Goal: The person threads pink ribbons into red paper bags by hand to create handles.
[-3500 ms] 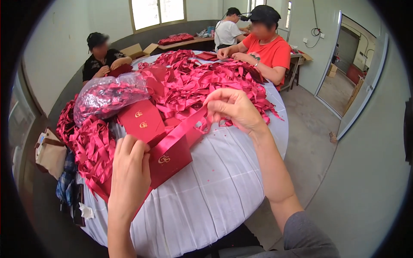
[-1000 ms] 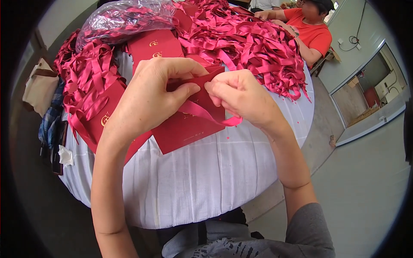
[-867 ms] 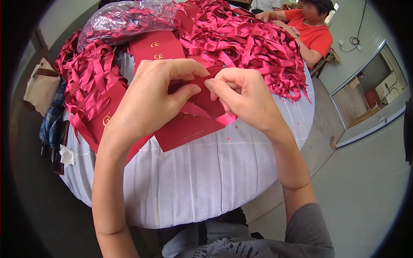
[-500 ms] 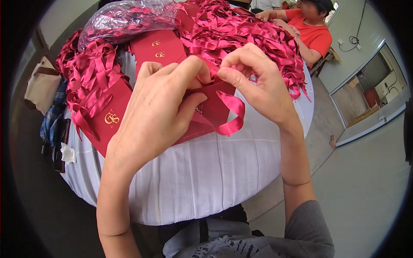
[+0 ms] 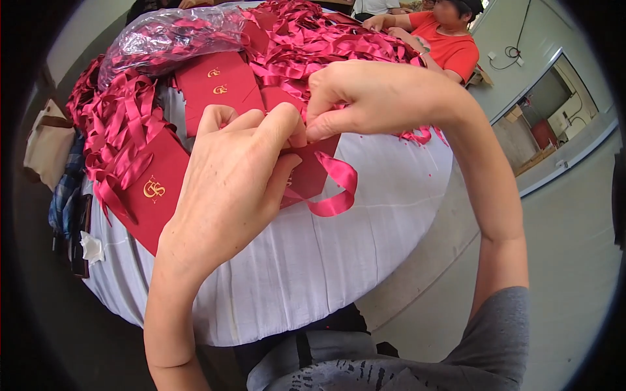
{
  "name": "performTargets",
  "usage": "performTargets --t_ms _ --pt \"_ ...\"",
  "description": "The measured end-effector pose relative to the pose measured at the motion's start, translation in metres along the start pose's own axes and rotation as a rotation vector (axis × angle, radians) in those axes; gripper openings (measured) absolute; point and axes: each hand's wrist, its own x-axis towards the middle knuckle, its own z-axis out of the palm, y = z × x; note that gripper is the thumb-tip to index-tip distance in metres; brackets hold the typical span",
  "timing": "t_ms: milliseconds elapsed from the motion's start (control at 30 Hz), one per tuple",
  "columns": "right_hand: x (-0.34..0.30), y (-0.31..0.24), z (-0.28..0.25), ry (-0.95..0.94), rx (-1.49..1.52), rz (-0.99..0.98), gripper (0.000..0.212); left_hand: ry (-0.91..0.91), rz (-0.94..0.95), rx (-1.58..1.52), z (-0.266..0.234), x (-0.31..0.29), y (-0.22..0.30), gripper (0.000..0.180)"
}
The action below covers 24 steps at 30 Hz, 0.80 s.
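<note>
My left hand (image 5: 235, 176) grips a flat red card piece (image 5: 313, 171) with gold print, its thumb on the near face and its fingers bent over the upper edge. A pink-red satin ribbon (image 5: 344, 186) loops out from the right part of that card piece and hangs free. My right hand (image 5: 365, 98) is closed in a pinch at the same upper edge, touching the left fingertips. What sits between its fingertips is hidden. Left of my left hand lies another red card piece (image 5: 147, 195) with a gold emblem and ribbons across it.
A heap of red ribbons (image 5: 313, 39) covers the table's far side. A clear plastic bag (image 5: 173, 39) of ribbons and more red card pieces (image 5: 218, 85) lie at back left. Crumpled tissue (image 5: 91, 247) rests at the left edge. A person in red (image 5: 450, 49) sits at far right.
My right hand has turned at the wrist, its elbow swinging outward, and its fingertips have come closer to my left hand. The left hand keeps its grip. The view has shifted slightly.
</note>
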Motion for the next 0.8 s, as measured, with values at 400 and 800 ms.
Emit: performTargets --t_ms 400,800 --pt "0.01 0.013 0.015 0.046 0.49 0.112 0.017 -0.002 -0.053 -0.061 0.005 -0.001 0.005 0.02" --pt "0.014 0.042 0.022 0.763 1.063 -0.002 0.016 -0.016 -0.053 -0.128 0.006 0.002 0.003 0.016"
